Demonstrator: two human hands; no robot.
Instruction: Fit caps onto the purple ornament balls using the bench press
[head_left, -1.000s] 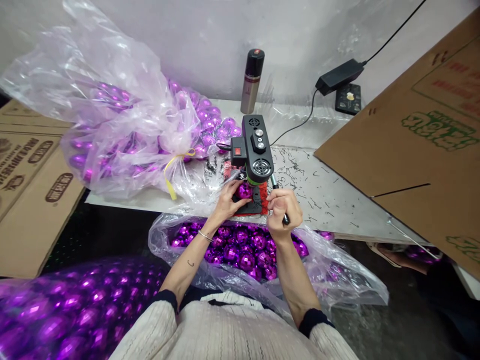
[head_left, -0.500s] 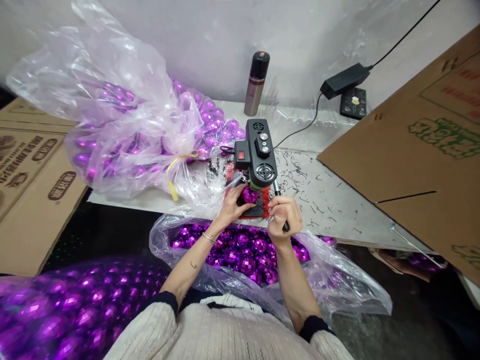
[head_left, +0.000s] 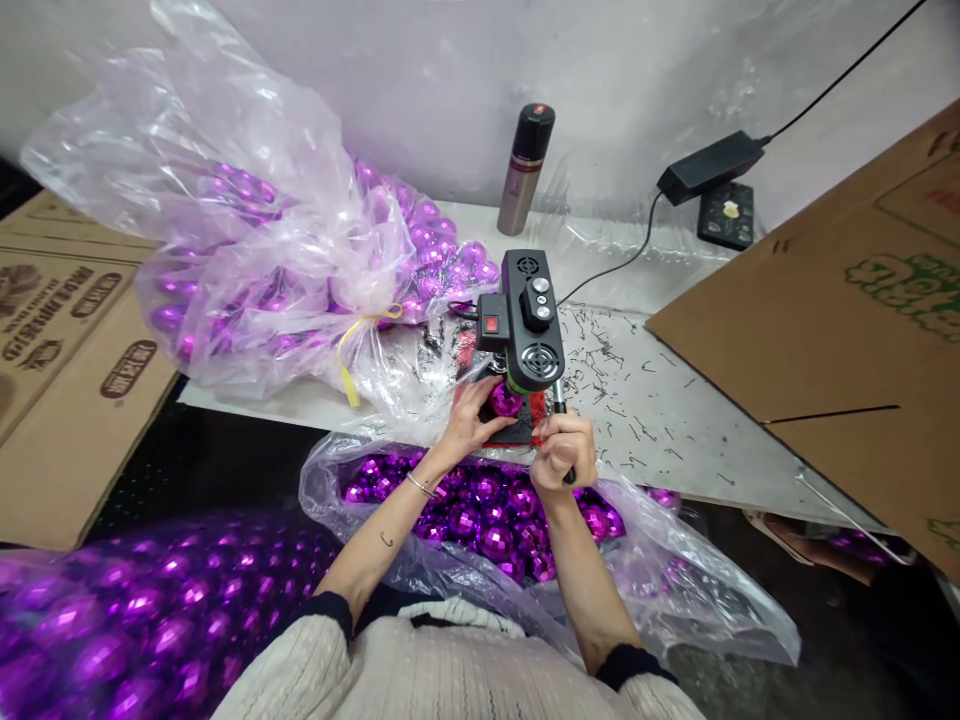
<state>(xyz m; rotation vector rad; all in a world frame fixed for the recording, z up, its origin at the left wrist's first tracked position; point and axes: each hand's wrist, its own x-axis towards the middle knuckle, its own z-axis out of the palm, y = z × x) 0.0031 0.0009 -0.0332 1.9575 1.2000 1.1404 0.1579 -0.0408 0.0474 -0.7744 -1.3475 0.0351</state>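
A shiny purple ball ornament (head_left: 506, 398) sits under the head of a small black bench press-like machine (head_left: 534, 320) with a red switch. My left hand (head_left: 471, 418) curls around the ball's left and near side, thumb and fingers on it. With my right hand (head_left: 564, 450) I grip the machine's lever handle (head_left: 560, 398), which has a metal shaft and a black grip. Right below my hands, an opened clear plastic bag (head_left: 322, 490) holds many faceted purple balls (head_left: 495, 530).
Tied bag of purple balls (head_left: 270, 290) at left; spray can (head_left: 525, 170) behind the machine. A power adapter (head_left: 709, 168) hangs by its cord. Cardboard boxes (head_left: 810, 330) flank both sides. Small dark clippings (head_left: 600, 365) litter the table. Another person's foot (head_left: 787, 540) shows lower right.
My right hand and the lever grip have come slightly down and nearer the machine. My left hand stays on the ball. The whole view has shifted a little.
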